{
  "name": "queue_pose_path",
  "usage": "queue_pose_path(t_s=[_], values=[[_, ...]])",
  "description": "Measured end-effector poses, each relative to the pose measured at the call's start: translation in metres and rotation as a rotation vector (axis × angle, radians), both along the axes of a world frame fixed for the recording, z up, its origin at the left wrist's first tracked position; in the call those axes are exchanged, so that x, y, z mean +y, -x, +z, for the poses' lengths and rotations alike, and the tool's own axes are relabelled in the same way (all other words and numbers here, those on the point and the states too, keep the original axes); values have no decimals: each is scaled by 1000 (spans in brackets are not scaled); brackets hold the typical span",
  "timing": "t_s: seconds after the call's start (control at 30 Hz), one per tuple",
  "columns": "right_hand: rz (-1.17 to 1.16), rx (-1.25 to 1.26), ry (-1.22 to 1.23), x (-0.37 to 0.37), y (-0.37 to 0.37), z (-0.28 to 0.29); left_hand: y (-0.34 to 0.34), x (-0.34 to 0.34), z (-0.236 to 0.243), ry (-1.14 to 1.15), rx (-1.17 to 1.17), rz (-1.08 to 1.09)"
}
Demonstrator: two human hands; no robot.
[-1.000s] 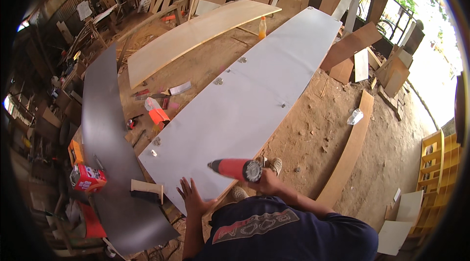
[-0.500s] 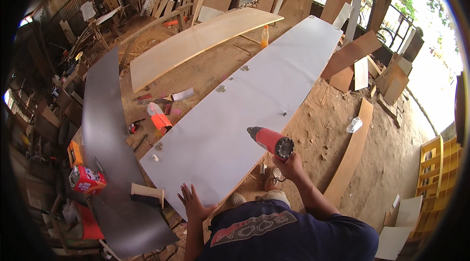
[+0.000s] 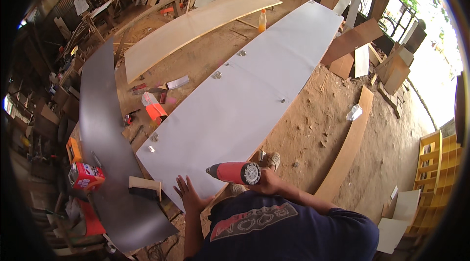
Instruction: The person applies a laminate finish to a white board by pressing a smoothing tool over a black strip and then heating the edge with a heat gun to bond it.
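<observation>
A long light-grey panel (image 3: 235, 109) stretches away from me on a slant, with its near end by my body. My left hand (image 3: 192, 195) rests on that end near the left corner, open with the fingers spread. In my right hand (image 3: 269, 181) is a red heat gun (image 3: 230, 172) with a black nozzle, held around its handle. The nozzle points left, over the near part of the panel. A small white piece (image 3: 151, 149) and small metal fittings (image 3: 217, 75) lie on the panel.
A dark glossy sheet (image 3: 100, 109) lies to the left, bearing a red can (image 3: 86, 176). Beyond stands a pale wooden board (image 3: 196, 28). An orange bottle (image 3: 262, 20) is near the panel's far end. On the right, a brown strip (image 3: 345, 148) lies on the dirt floor beside yellow shelving (image 3: 435, 173).
The heat gun in my right hand has moved left and closer to my body, and its nozzle has turned further left. My left hand stays at the panel's near end.
</observation>
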State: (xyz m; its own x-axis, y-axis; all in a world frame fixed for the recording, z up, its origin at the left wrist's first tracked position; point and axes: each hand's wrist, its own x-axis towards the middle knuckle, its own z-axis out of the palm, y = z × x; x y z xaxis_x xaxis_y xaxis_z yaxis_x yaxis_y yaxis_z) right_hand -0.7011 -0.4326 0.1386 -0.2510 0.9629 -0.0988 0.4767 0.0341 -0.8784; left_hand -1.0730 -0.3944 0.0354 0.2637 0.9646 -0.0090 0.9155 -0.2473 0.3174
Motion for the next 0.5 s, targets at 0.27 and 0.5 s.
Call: queue_pose_path(t_s=[0.27, 0.5], values=[[-568, 51, 51, 9, -50, 6, 7, -2, -8, -7, 14, 8], [-687, -145, -12, 7, -74, 24, 1, 3, 2, 28, 2, -8]])
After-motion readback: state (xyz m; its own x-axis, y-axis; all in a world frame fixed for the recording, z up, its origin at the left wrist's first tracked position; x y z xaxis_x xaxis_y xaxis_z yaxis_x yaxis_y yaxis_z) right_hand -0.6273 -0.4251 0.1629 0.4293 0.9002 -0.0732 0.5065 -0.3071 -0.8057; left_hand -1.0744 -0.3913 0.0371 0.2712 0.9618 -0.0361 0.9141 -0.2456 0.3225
